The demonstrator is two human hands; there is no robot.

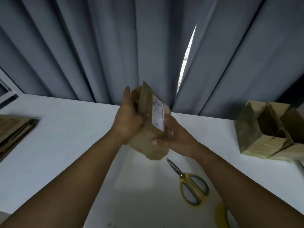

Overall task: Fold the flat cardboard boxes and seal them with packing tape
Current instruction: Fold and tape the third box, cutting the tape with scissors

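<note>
Presently a box is held clear of the table, above its middle, tilted w/ one corner pointing down. It is gripped by both hands. The left hand is curled round the upper left side, beside a raised flap. The right hand is wrapped round the lower right side, thumb laid across the near face. It is prob. held this way so the flaps can be turned in and the box squared up in the air.

A white label is stuck on the face twd the right hand. Printed lines and a small dark mark at its lower end can be made out, but nothing can be read as it is too blurred. No brand is seen on the cardboard.

Yellow-handled scissors, blades shut, are laid near the front edge beside the right forearm, prob. in reach for cutting. A yellow roll, partly hidden by that arm, is at the front edge. It is taken to be the tape, but this can't be confirmed. A flat stack is set at the left edge, presumably the supply. Some folded boxes, flaps up and tops open, are grouped at the right edge, presumably awaiting closure. A grey curtain is hung behind the back edge.
</note>
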